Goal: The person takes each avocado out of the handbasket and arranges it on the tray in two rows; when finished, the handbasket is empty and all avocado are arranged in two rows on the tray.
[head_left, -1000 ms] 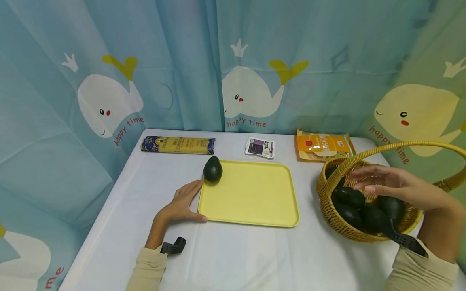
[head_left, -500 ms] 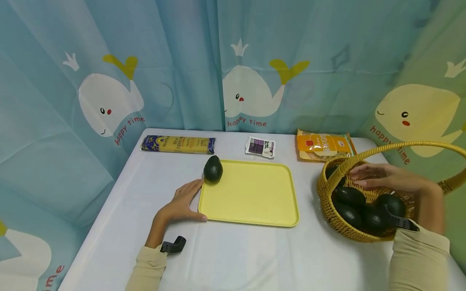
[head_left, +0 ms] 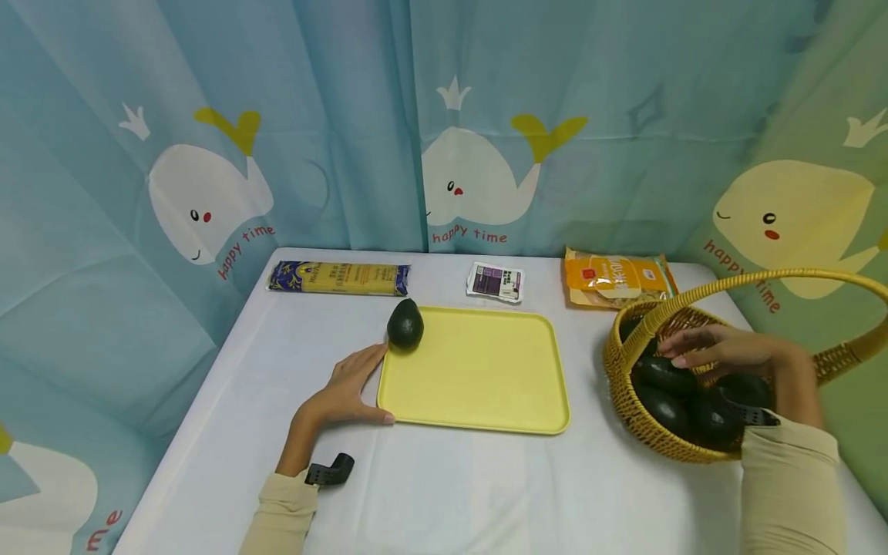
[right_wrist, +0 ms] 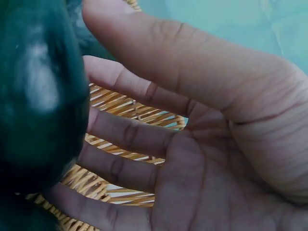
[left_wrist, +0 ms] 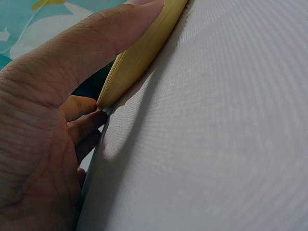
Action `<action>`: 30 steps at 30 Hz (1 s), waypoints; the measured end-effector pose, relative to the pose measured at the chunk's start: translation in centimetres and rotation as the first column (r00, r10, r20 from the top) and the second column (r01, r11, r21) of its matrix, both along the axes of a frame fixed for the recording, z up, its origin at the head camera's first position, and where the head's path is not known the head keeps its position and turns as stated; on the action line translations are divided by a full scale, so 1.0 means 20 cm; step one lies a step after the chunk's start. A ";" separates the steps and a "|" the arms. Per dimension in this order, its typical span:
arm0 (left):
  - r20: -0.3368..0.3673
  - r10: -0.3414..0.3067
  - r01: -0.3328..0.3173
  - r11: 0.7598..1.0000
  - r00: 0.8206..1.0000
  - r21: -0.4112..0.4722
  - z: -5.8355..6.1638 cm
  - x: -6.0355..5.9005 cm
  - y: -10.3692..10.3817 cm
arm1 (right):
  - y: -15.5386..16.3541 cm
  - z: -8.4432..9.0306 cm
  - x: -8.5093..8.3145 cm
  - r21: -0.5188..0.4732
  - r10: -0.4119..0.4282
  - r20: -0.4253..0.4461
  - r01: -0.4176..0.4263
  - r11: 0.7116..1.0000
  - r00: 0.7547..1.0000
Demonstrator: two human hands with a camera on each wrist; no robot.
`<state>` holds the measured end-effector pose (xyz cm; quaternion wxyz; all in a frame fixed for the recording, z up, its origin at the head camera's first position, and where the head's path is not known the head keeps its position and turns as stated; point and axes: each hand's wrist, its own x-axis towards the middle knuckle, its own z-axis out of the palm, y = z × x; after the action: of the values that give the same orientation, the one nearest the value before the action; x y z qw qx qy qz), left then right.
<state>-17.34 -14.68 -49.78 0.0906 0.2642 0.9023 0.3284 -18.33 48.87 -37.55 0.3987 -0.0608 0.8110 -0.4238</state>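
At the left side of a yellow tray (head_left: 479, 370), my left hand (head_left: 343, 393) rests with fingers spread, touching its edge near the corners. In the left wrist view the thumb (left_wrist: 115, 29) lies along the tray's side (left_wrist: 139, 53). A dark green avocado (head_left: 405, 325) sits on the tray's back left corner. My right hand (head_left: 728, 351) reaches into a wicker basket (head_left: 617, 393), its fingertips right at one of several avocados (head_left: 664, 375). From the right wrist, the fingers (right_wrist: 130, 132) look extended beside a large avocado (right_wrist: 38, 96), with nothing in the palm.
The basket's tall handle (head_left: 798, 274) arches over the right hand. Along the back of the white table lie a long yellow-and-blue packet (head_left: 340, 277), a small white-and-purple sachet (head_left: 496, 282) and an orange bag (head_left: 617, 279). A blue curtain (head_left: 361, 154) hangs behind.
My right hand and forearm have moved left inside the basket, and the fingertips have come to the upper avocado. The left hand, the tray and its avocado stay put.
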 end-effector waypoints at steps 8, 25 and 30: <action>0.003 -0.003 0.003 1.000 1.000 0.002 0.00 0.00 0.00 | -0.02 -0.03 -0.02 0.049 0.003 0.019 -0.004 0.999 1.000; 0.017 0.004 -0.004 1.000 1.000 -0.008 0.00 0.00 0.01 | -0.06 -0.06 -0.03 0.168 0.000 0.042 -0.007 0.986 0.999; 0.017 0.008 -0.008 1.000 1.000 -0.023 0.01 0.00 0.01 | -0.06 -0.07 -0.02 0.186 -0.001 0.032 -0.005 0.982 0.999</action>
<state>-17.38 -14.57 -49.67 0.1001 0.2567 0.9063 0.3206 -18.65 47.63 -39.03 0.4161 -0.0171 0.8405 -0.3466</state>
